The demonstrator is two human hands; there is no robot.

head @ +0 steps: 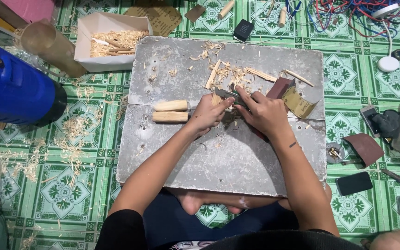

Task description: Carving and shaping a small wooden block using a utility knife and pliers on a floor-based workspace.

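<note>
A small wood piece (216,99) is pinned by the closed left hand (205,114) so the blade (228,94), apparently gripped in the closed right hand (264,112), can bite.

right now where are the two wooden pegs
In the head view, the two wooden pegs lie side by side on the grey board, left of centre, just to the left of the person's left hand.

A grey knife blade (228,94) lies flat against a small pale wood piece (216,99), mid-slab.
</note>
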